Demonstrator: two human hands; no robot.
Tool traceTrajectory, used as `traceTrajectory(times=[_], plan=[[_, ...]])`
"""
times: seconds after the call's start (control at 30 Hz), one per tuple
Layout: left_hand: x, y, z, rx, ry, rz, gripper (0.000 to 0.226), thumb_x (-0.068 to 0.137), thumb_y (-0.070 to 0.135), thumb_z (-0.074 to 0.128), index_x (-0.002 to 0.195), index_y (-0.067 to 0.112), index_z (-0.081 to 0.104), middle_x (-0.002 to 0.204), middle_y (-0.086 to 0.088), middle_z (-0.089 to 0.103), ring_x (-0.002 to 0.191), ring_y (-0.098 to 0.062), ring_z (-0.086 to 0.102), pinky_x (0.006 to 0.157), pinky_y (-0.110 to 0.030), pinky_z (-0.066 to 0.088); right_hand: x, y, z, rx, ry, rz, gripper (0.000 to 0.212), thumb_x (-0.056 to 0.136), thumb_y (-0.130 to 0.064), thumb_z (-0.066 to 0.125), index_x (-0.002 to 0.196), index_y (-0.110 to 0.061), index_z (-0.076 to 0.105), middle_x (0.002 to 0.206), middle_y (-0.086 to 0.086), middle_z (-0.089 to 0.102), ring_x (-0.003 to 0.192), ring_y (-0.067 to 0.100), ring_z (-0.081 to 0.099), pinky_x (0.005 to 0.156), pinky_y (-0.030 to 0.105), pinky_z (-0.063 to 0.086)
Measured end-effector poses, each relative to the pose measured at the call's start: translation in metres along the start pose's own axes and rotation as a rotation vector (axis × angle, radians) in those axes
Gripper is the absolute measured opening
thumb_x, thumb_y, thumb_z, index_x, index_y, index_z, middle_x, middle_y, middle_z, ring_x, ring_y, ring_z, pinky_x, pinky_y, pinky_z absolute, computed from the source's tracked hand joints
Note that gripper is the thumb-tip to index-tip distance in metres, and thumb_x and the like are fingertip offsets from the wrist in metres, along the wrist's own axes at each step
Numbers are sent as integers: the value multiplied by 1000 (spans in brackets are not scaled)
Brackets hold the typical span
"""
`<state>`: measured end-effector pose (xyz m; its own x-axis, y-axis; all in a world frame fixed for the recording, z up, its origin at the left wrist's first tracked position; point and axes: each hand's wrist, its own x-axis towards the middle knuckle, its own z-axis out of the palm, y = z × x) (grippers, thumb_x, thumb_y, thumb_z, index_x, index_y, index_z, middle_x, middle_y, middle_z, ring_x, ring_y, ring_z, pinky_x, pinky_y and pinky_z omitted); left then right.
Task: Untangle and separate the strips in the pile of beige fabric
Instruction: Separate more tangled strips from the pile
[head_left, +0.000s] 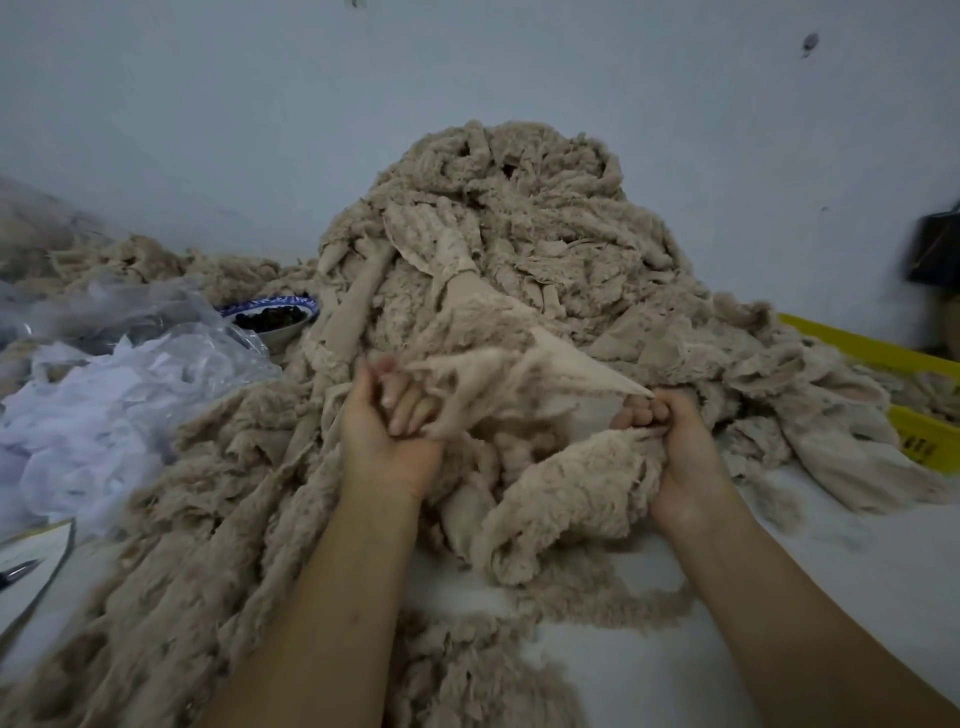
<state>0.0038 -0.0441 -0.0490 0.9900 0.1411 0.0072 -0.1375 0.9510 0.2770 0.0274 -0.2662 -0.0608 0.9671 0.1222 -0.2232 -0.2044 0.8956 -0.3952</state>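
A tall pile of beige fuzzy fabric strips (519, 218) rises against the wall in front of me. Between my hands stretches one strip (519, 374), pulled taut and partly blurred. My left hand (389, 421) grips its left end with fingers curled round it, palm up. My right hand (670, 441) grips the strip's pointed right end along with a fleecy bunch (566, 504) that hangs below it. More beige strips (208, 545) lie spread over the surface to my lower left.
White fabric in clear plastic bags (104, 395) lies at the left. A blue-rimmed bowl (275, 317) with dark contents sits behind it. A yellow crate (914, 441) stands at the right edge. A dark object (935, 249) is by the wall. White table surface (779, 597) shows at lower right.
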Motion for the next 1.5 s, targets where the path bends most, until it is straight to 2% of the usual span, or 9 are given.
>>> traceTrajectory(times=[0.2,0.4,0.57,0.7,0.87,1.0,1.1,1.27,1.5], plan=[[6,11,-7,42,154,232,39,107,37,35,91,12,62,63,2,54,45,-7,45,44,-16,35,7,-2,-6,-74,44,-71,38,93,-15,42,57,-20,35,58,-6,45,36,6,32,35,15,32],[10,-16,-1,695,200,102,53,106,36,38,152,11,30,139,-13,54,101,-18,65,84,-26,53,5,2,-3,-269,18,-183,35,94,-15,45,59,-19,40,63,-5,54,42,7,38,41,17,40],[4,-38,-1,1060,123,-124,47,101,40,49,127,2,56,105,-11,75,91,-19,74,67,-22,57,-9,21,1,-1153,-54,-475,44,94,-27,45,52,-25,55,55,-10,47,49,9,40,53,27,39],[3,-37,12,821,139,-293,51,95,42,60,106,-7,66,97,-26,70,81,-22,74,63,-30,60,-32,51,11,-1669,-557,-557,28,82,-37,45,59,-25,35,67,-12,42,58,4,39,55,21,33],[12,-17,30,555,306,-310,34,102,28,49,114,2,68,85,-17,75,70,-28,73,56,-33,59,-38,68,10,-1772,-840,-422,35,85,-30,50,59,-20,30,69,-5,37,57,6,36,55,23,31],[12,-31,29,1438,311,-23,38,105,25,39,129,1,58,125,-20,64,114,-36,62,85,-37,54,-26,44,9,-1712,-469,-243,44,94,-45,41,57,-23,48,60,-5,51,56,7,46,54,20,38],[-7,-50,8,1956,79,72,37,105,30,38,99,3,62,102,-17,66,100,-37,62,78,-32,45,9,29,21,-1749,-79,-529,27,99,-33,47,75,-21,52,81,-2,55,74,16,51,59,27,37],[-28,-57,-21,2300,-161,142,37,102,21,37,66,17,30,77,-9,54,66,-21,41,60,-33,27,58,50,46,-2016,-465,-390,56,103,-20,48,155,-21,27,160,4,25,140,18,32,104,14,22],[-31,-49,-25,2311,-296,196,41,100,17,39,63,20,23,65,-3,39,60,-17,31,59,-33,21,97,67,64,-2090,-518,-508,55,99,-2,39,151,-20,39,147,10,49,128,24,49,95,20,36]])
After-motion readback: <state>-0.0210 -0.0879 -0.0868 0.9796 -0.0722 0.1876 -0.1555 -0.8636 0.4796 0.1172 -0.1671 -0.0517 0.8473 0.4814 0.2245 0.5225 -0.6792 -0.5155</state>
